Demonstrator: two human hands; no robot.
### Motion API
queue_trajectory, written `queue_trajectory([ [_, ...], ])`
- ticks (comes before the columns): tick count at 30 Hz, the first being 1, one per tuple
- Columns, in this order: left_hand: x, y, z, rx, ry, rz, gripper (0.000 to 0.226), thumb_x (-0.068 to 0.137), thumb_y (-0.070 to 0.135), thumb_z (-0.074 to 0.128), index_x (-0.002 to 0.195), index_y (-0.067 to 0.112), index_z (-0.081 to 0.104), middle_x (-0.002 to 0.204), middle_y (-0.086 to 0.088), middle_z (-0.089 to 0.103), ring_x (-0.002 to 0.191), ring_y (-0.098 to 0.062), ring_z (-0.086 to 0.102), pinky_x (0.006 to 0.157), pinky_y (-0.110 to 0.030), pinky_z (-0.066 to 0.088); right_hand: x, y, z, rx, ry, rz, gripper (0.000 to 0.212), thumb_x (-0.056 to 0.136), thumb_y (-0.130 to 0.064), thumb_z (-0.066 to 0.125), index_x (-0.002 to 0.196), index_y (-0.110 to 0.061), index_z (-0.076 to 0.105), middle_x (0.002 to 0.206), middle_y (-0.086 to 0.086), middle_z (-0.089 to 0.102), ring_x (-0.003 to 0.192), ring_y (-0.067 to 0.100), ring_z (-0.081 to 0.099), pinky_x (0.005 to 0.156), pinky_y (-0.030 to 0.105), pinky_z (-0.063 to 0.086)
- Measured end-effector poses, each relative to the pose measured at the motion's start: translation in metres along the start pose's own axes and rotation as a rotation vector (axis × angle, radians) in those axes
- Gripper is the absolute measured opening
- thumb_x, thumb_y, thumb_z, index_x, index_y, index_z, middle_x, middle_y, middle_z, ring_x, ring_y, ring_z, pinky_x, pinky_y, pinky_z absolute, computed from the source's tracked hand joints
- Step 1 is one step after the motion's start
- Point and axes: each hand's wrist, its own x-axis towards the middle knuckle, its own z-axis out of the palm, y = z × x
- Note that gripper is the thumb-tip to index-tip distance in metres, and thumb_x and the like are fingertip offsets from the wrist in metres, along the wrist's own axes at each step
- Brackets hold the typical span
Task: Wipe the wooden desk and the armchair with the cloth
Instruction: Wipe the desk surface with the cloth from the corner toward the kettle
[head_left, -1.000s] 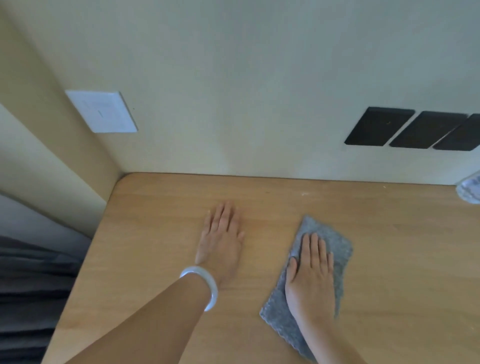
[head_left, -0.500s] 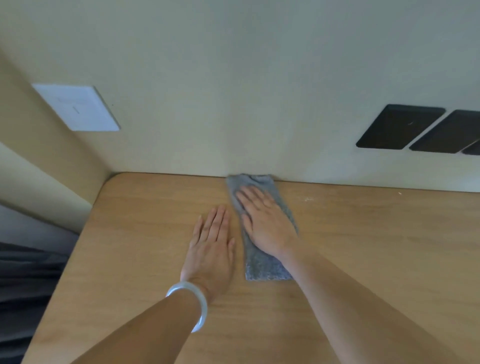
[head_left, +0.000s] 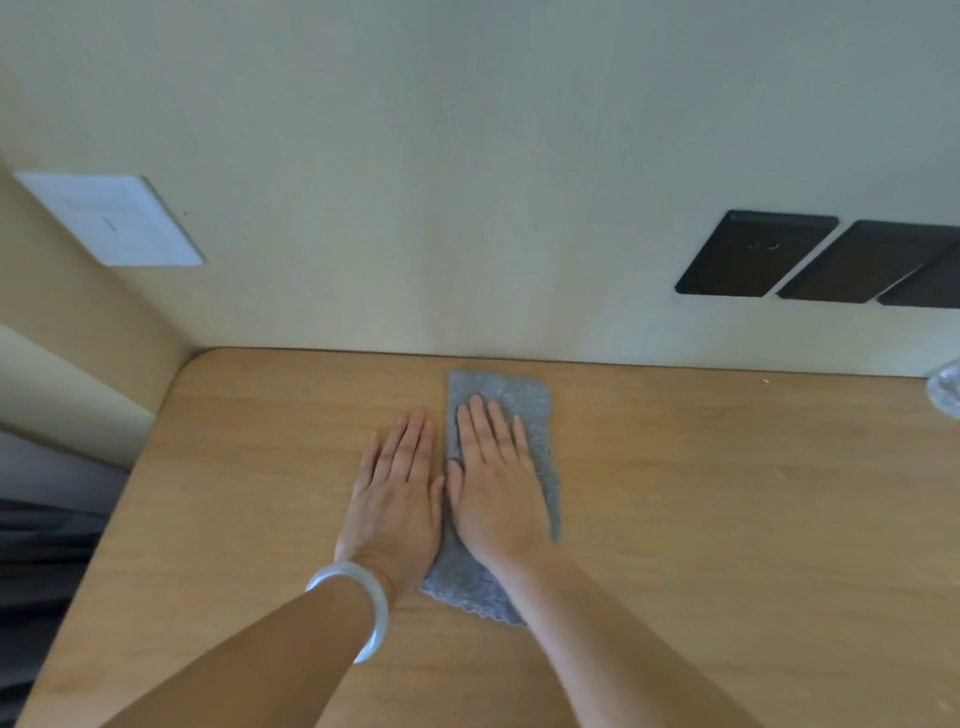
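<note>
Pressing flat on the grey cloth, the right hand has straight fingers and grips nothing. The cloth lies on the wooden desk near the wall. The left hand rests flat on the desk right beside it, also relaxed. There's a clear-ish thing at the right edge, maybe plastic.

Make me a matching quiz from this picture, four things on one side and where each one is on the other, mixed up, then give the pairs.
1 cloth
2 bangle
3 left hand
4 black wall plates

A on the wall, right side
B flat on the wooden desk
C under the right hand
D round a wrist

Pairs: 1-C, 2-D, 3-B, 4-A
</note>
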Motion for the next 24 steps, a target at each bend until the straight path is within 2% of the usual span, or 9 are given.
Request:
queue_trajectory([
  [3, -0.001, -0.002, -0.002, -0.010, -0.008, 0.003, 0.062, 0.097, 0.037, 0.002, 0.154, 0.013, 0.001, 0.162, 0.000, -0.001, 0.149, -0.014, -0.006, 0.122, -0.040, 0.003, -0.001, 0.074, -0.013, -0.070, 0.014, 0.004, 0.060, 0.102, -0.042, 0.010, 0.155, -0.015, 0.007, 0.163, 0.001, 0.005, 0.149, 0.013, -0.003, 0.122, 0.037, 0.004],
  [6, 0.000, -0.002, 0.000, -0.008, 0.005, -0.010, 0.063, 0.097, 0.038, 0.001, 0.154, 0.014, 0.000, 0.162, 0.001, -0.003, 0.149, -0.013, -0.008, 0.122, -0.040, 0.001, -0.014, 0.149, -0.031, -0.093, 0.046, 0.467, 0.062, 0.101, -0.039, 0.010, 0.154, -0.009, 0.002, 0.162, 0.009, 0.002, 0.150, 0.020, -0.002, 0.122, 0.041, 0.004],
  [9, 0.000, -0.002, 0.000, -0.003, -0.007, -0.010, 0.063, 0.096, 0.037, 0.001, 0.154, 0.013, -0.001, 0.163, 0.001, -0.004, 0.149, -0.014, -0.007, 0.122, -0.040, 0.000, -0.021, 0.111, -0.026, -0.040, 0.117, 0.687, 0.061, 0.102, -0.034, 0.019, 0.152, 0.001, 0.008, 0.160, 0.018, 0.009, 0.149, 0.028, 0.004, 0.120, 0.046, 0.006],
  [11, 0.000, -0.002, -0.001, -0.013, -0.007, -0.009, 0.062, 0.097, 0.035, 0.004, 0.154, 0.013, 0.001, 0.163, 0.000, -0.001, 0.149, -0.015, -0.005, 0.122, -0.040, 0.000, -0.030, 0.039, -0.011, -0.004, 0.133, 0.564, 0.062, 0.101, -0.033, 0.024, 0.151, 0.002, 0.014, 0.159, 0.019, 0.012, 0.149, 0.030, 0.007, 0.120, 0.046, 0.006],
  [13, 0.001, -0.004, 0.000, -0.033, -0.011, -0.002, 0.059, 0.098, 0.032, 0.006, 0.154, 0.013, 0.002, 0.163, 0.000, 0.001, 0.149, -0.015, -0.004, 0.122, -0.039, 0.000, -0.053, -0.027, 0.011, 0.005, 0.107, 0.283, 0.061, 0.099, -0.032, 0.024, 0.152, -0.003, 0.014, 0.160, 0.014, 0.010, 0.150, 0.026, 0.004, 0.120, 0.044, 0.008],
  [16, 0.000, -0.005, 0.001, -0.035, -0.001, 0.014, 0.059, 0.098, 0.030, 0.008, 0.154, 0.013, 0.003, 0.163, -0.001, 0.002, 0.149, -0.015, -0.003, 0.122, -0.039, -0.001, -0.071, -0.019, 0.005, 0.019, 0.032, -0.002, 0.058, 0.101, -0.034, 0.023, 0.154, -0.010, 0.015, 0.162, 0.005, 0.010, 0.150, 0.017, 0.002, 0.119, 0.040, 0.008],
  [18, 0.000, -0.006, 0.001, -0.040, 0.023, 0.019, 0.059, 0.098, 0.031, 0.011, 0.154, 0.011, 0.010, 0.162, -0.001, 0.007, 0.149, -0.016, 0.002, 0.122, -0.040, 0.002, -0.076, 0.041, -0.007, -0.037, 0.008, 0.060, 0.059, 0.102, -0.039, 0.018, 0.155, -0.014, 0.010, 0.162, 0.000, 0.005, 0.149, 0.012, -0.002, 0.122, 0.036, 0.007],
  [21, -0.001, -0.005, 0.004, -0.044, 0.028, 0.013, 0.062, 0.097, 0.036, 0.009, 0.154, 0.011, 0.012, 0.162, 0.000, 0.008, 0.149, -0.015, 0.001, 0.121, -0.039, -0.001, -0.076, 0.117, -0.023, -0.077, 0.047, 0.443, 0.061, 0.101, -0.040, 0.012, 0.155, -0.012, 0.004, 0.163, 0.003, 0.001, 0.149, 0.015, -0.004, 0.122, 0.038, 0.003],
  [24, 0.000, -0.006, 0.006, -0.040, 0.023, 0.021, 0.059, 0.099, 0.035, 0.013, 0.154, 0.011, 0.010, 0.163, -0.002, 0.005, 0.149, -0.015, -0.002, 0.121, -0.040, -0.003, -0.071, 0.128, -0.019, -0.098, 0.046, 0.546, 0.062, 0.100, -0.040, 0.010, 0.154, -0.011, 0.002, 0.163, 0.005, -0.001, 0.150, 0.017, -0.004, 0.122, 0.039, 0.001],
])
